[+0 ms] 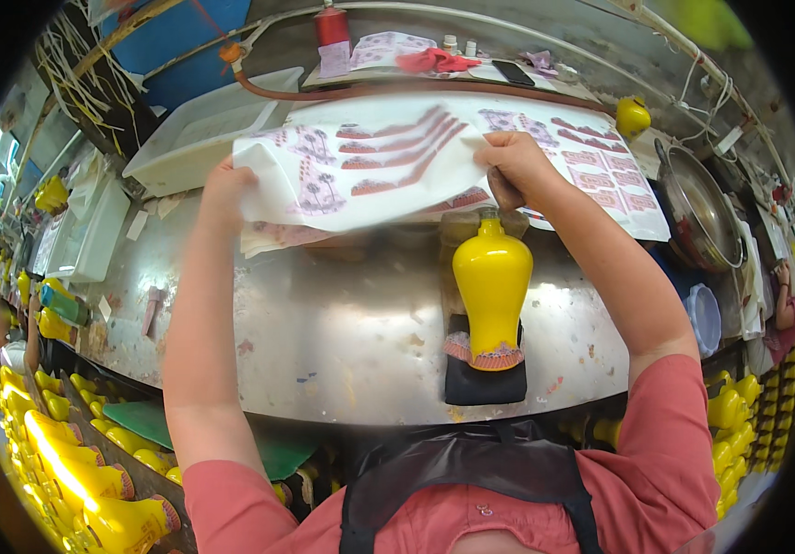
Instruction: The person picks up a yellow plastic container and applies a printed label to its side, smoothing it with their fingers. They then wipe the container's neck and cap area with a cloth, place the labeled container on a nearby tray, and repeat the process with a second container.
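Observation:
My left hand (229,191) is closed on the left edge of a white decal sheet (277,175) printed with reddish-brown bands and pinkish motifs. At the sheet's other end, my right hand (519,166) pinches it between thumb and fingers. A dark brown piece (505,191) shows under the right hand's fingers; its kind I cannot make out. The sheet hangs raised and bent above more printed sheets (600,175). Nearer to me, a glossy yellow vase (491,277) lies on a black pad (485,386), its neck pointing away. A patterned reddish band circles its base end.
A metal worktable (351,342) spans the front. White plastic tubs (203,125) stand at the left. A large metal pan (700,208) and a pale blue basin (702,319) are at the right. A shelf behind holds a red bottle (332,32). Yellow vases (74,471) crowd the lower left.

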A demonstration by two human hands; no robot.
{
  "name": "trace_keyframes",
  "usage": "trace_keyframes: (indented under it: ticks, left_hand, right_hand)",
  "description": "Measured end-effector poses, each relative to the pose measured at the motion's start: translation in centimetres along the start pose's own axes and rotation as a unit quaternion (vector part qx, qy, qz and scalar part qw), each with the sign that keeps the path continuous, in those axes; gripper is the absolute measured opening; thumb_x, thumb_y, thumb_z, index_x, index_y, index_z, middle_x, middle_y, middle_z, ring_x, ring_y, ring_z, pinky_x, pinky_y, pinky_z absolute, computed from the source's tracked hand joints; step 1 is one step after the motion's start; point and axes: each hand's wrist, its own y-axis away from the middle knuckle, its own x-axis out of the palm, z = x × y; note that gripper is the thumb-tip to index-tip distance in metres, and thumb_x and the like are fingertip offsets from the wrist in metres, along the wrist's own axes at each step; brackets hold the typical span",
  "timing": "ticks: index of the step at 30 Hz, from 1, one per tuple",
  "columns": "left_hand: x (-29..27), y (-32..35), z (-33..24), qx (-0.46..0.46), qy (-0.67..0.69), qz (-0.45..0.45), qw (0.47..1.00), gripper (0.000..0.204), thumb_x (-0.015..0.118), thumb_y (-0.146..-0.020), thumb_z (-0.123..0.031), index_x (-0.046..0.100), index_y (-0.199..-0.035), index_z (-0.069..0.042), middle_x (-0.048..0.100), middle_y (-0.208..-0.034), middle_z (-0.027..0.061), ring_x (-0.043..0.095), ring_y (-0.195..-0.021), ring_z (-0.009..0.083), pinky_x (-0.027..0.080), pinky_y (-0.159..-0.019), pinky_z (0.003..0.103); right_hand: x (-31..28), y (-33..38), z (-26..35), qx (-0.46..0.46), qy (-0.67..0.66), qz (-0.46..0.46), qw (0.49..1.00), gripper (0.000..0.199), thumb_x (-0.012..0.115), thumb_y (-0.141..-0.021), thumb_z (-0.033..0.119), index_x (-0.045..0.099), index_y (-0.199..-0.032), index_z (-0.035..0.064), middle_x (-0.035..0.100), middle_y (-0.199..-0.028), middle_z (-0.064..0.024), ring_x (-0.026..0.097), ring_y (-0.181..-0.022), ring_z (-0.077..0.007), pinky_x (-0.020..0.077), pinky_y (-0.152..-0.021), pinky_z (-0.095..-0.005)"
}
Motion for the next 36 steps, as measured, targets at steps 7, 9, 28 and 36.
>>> trace_keyframes:
  ticks: [7, 9, 28, 36]
  left_hand:
    - [-0.6, 0.7, 2.2, -0.005, -0.149, -0.032, 0.988, 0.038, 0.053, -0.083, -0.001, 0.065, -0.118, 0.003, 0.071, -0.109, 0.0153, 0.068, -0.094, 0.0262, 0.054, -0.086, 0.039]
    - [-1.2, 0.7, 2.3, -0.052, -0.194, -0.049, 0.978, 0.036, 0.056, -0.086, -0.007, 0.065, -0.118, 0.004, 0.070, -0.111, 0.0162, 0.068, -0.095, 0.0266, 0.053, -0.087, 0.040]
    - [-3.1, -3.4, 1.8, -0.220, -0.110, -0.006, 0.969, 0.032, 0.063, -0.087, -0.009, 0.064, -0.117, 0.002, 0.069, -0.109, 0.0175, 0.070, -0.092, 0.0293, 0.061, -0.085, 0.045]
    - [-1.8, -4.6, -1.1, -0.156, 0.025, 0.037, 0.987, 0.033, 0.057, -0.079, -0.002, 0.065, -0.111, 0.000, 0.068, -0.102, 0.0180, 0.068, -0.092, 0.0313, 0.059, -0.081, 0.046]
  right_hand:
    - [-2.3, -0.9, 0.3, 0.126, 0.127, 0.042, 0.983, 0.022, 0.074, -0.090, 0.018, 0.065, -0.077, 0.0041, 0.043, -0.051, 0.0030, 0.031, -0.035, -0.0074, 0.0188, -0.034, -0.0295]
    - [-2.8, -1.4, 0.0, 0.137, 0.202, 0.014, 0.970, 0.032, 0.075, -0.090, 0.026, 0.064, -0.076, -0.0012, 0.051, -0.054, -0.0051, 0.043, -0.040, -0.0153, 0.0316, -0.039, -0.0352]
    - [-3.9, -4.0, -3.3, 0.004, 0.480, 0.024, 0.877, 0.045, 0.069, -0.084, 0.042, 0.076, -0.091, -0.0028, 0.073, -0.084, -0.0237, 0.072, -0.080, -0.0390, 0.0552, -0.074, -0.0448]
    - [-1.7, 0.9, -0.2, -0.157, 0.378, -0.069, 0.910, 0.037, 0.067, -0.090, 0.028, 0.074, -0.114, 0.0015, 0.075, -0.093, -0.0125, 0.069, -0.078, -0.0181, 0.0553, -0.073, -0.0328]
